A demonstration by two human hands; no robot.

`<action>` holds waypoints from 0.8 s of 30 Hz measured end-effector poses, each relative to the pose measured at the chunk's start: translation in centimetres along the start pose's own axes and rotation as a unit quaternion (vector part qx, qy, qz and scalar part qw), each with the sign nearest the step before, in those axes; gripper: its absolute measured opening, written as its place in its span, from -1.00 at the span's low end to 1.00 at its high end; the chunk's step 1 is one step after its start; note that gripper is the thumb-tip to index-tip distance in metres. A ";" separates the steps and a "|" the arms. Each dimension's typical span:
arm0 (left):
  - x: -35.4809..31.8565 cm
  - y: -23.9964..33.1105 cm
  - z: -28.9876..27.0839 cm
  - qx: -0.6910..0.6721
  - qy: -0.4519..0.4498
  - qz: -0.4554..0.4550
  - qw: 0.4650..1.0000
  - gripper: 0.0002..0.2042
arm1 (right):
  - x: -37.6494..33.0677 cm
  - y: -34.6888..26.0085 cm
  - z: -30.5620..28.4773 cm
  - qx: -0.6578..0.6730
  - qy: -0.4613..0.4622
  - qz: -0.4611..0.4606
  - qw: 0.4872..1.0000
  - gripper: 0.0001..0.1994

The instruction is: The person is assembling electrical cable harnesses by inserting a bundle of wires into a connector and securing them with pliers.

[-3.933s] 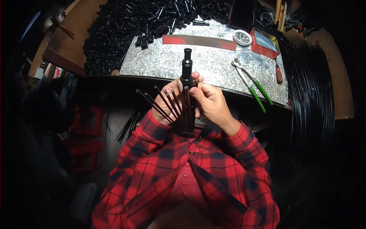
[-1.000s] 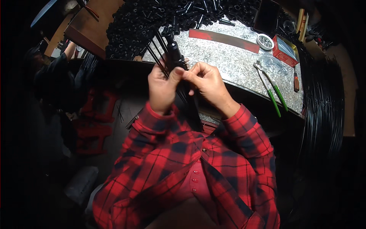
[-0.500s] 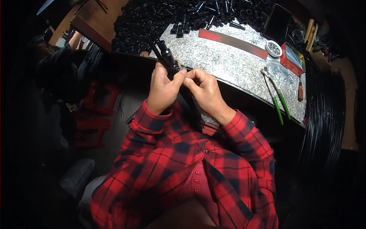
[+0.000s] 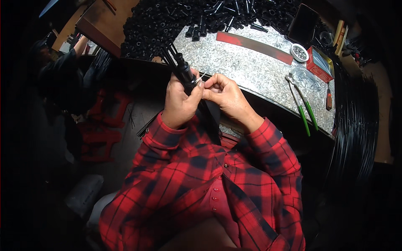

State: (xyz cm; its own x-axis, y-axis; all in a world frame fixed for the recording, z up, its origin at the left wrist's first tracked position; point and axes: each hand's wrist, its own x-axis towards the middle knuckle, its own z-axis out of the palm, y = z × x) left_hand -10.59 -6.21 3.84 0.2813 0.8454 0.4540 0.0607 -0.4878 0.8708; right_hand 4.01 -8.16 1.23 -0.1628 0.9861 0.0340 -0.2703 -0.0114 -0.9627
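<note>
The room around me is dark, and light falls on my speckled grey counter [image 4: 272, 83], which curves away beyond my plaid sleeves [image 4: 268, 138]. In front of my body, short of the counter's near edge, my left grip [image 4: 180, 102] is closed around a black tube [image 4: 183, 69] that leans far and to the left, with a cluster of thin black rods [image 4: 168, 56] along its left side. A few thin pale strands [image 4: 201, 78] stick out beside my left thumb. My right grip [image 4: 227, 97] is narrow, its thumb and fingers bunched close against that thumb; I cannot tell what is between them. To the left, beyond my sleeve, red frames [image 4: 100, 142] stand near the floor. On the counter's right side lie cutters with green handles [image 4: 310, 113] and, farther right, a screwdriver [image 4: 329, 100]. Beyond them are a red box [image 4: 317, 70] and, just left of it, a small white bowl [image 4: 307, 59] of shiny bits. A red and grey strip [image 4: 255, 47] lies left of the bowl, and a heap of black tubular parts [image 4: 155, 29] covers the far left.
</note>
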 end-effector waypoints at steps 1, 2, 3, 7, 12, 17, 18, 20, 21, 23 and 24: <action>0.0 -0.1 0.1 0.006 -0.006 0.019 1.000 -0.83 | -0.3 0.1 0.0 -0.008 0.015 -0.011 1.000 -0.75; 0.0 -0.3 0.4 0.009 -0.013 0.039 0.999 -0.83 | -0.6 0.0 -0.1 -0.018 0.032 -0.022 0.999 -0.71; 0.1 -0.3 1.0 0.014 -0.022 0.057 0.998 -0.83 | -1.2 -0.3 -0.6 -0.021 0.040 -0.022 0.999 -0.71; -0.3 -0.4 1.0 -0.037 -0.030 -0.004 0.999 -0.80 | -4.5 -3.0 -3.5 -0.250 0.088 -0.135 0.955 -0.67; 1.8 0.5 0.1 -0.129 0.045 0.023 0.990 -0.80 | -9.6 -6.6 -10.4 -0.631 0.226 -0.186 0.718 -0.68; 2.7 -1.6 -0.6 -0.260 -0.012 -0.038 0.965 -0.88 | -13.1 -6.5 -14.7 -0.778 0.274 0.021 0.565 -0.73; 2.6 -2.0 -0.3 -0.291 -0.038 -0.035 0.955 -0.90 | -13.4 -6.2 -15.0 -0.779 0.275 0.023 0.563 -0.73; 2.3 -2.3 -0.2 -0.347 -0.084 -0.030 0.934 -0.91 | -13.4 -5.6 -15.2 -0.783 0.264 0.026 0.563 -0.73; 2.1 -2.2 -0.1 -0.345 -0.078 -0.031 0.935 -0.91 | -13.3 -5.2 -15.1 -0.784 0.254 0.026 0.565 -0.73; 1.7 -1.2 0.8 -0.347 -0.096 -0.056 0.931 -0.91 | -13.0 -4.5 -15.3 -0.795 0.237 -0.004 0.558 -0.75; 1.6 -0.5 0.9 -0.340 -0.100 -0.067 0.933 -0.90 | -12.8 -4.4 -15.7 -0.802 0.226 -0.035 0.552 -0.76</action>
State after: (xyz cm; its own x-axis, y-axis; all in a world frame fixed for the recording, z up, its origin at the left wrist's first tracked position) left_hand -9.31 -4.77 3.97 0.4916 0.7983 0.3478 -0.4946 -0.0728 0.8661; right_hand 22.13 -18.10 0.80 0.1463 0.9197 0.3644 0.9857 -0.1665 0.0244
